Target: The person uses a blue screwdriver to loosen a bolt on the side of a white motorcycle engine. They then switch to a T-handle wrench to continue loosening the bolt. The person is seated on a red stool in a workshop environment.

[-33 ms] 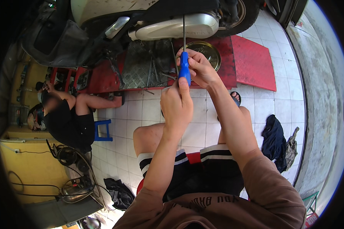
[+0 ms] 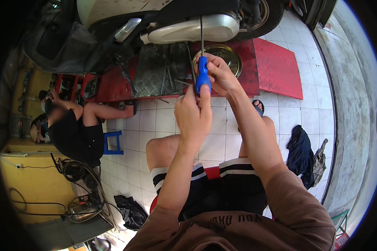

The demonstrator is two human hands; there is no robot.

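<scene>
A screwdriver's blue handle (image 2: 202,77) is upright in the picture, its metal shaft reaching up to the silver engine casing (image 2: 184,33) of a scooter (image 2: 92,16); whether the tip touches it I cannot tell. My left hand (image 2: 192,111) grips the handle's lower end, thumb on top. My right hand (image 2: 224,75) has its fingers curled round the handle's upper part. A thin metal rod runs behind the screwdriver, just left of it. Beyond my right hand lie a round gold-coloured tray (image 2: 234,62) and the red stand (image 2: 278,71). Metal tools (image 2: 167,79) rest on a tread plate.
At left a person in black (image 2: 69,129) sits beside a blue stool (image 2: 113,144), near hoses and a compressor (image 2: 81,209). Dark clothes (image 2: 299,154) lie on the tiled floor (image 2: 312,108) at right, another dark cloth (image 2: 130,211) at lower left. A concrete strip (image 2: 343,104) borders the right.
The screwdriver handle has turned slightly and my left fingers have shifted a little with it. Everything else looks the same.
</scene>
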